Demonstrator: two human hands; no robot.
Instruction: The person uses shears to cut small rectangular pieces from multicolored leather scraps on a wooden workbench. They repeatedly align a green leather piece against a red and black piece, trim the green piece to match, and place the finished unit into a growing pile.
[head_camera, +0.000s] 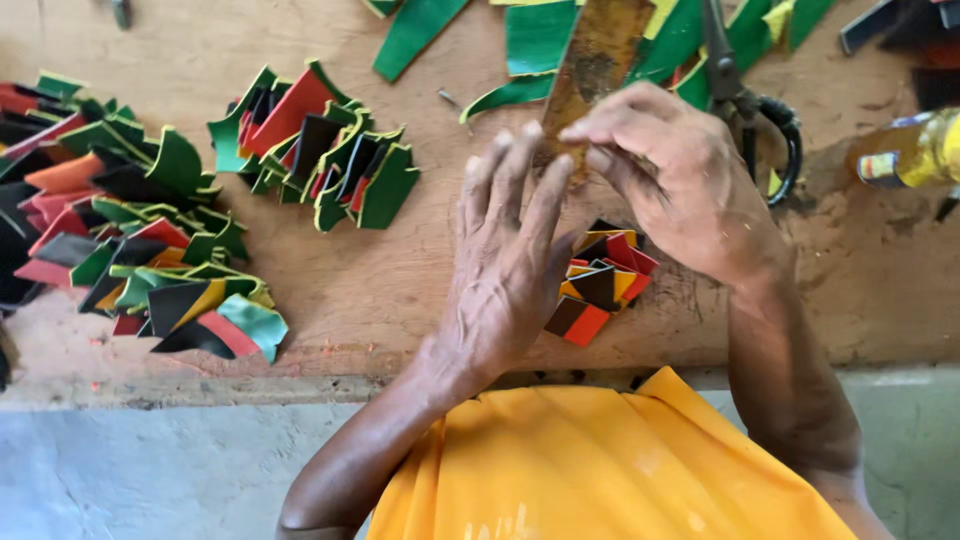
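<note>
We see a worn brown strip (597, 62) lying on the bench (400, 270), running from the far edge toward the middle, and both hands meet at its near end. Our right hand (680, 185) curls over that end, fingers bent and pinched together on it, thumb side hidden, so it looks closed on the strip. Our left hand (510, 265) lies nearly flat, fingers straight and spread a little, the tips pressing on the same end of the strip; we cannot tell whether it grips anything beneath.

Just near of the hands, partly under them, sits a small pile (600, 290) of black, red and yellow cut pieces. To the right of the right hand lie black-handled scissors (760, 120), their loops just beside the wrist. Far right stands a yellow bottle (915, 150), only partly in view.

Behind the strip, along the far edge, lie long green offcuts (540, 40). To the left, well apart from the hands, a cluster (320, 150) of folded green, red and black pieces stands on edge, and further left a bigger heap (130, 230) of the same colours spreads to the bench's near-left corner.

Nearest us are the orange cloth (590, 460) over our lap and the grey floor (150, 470)
</note>
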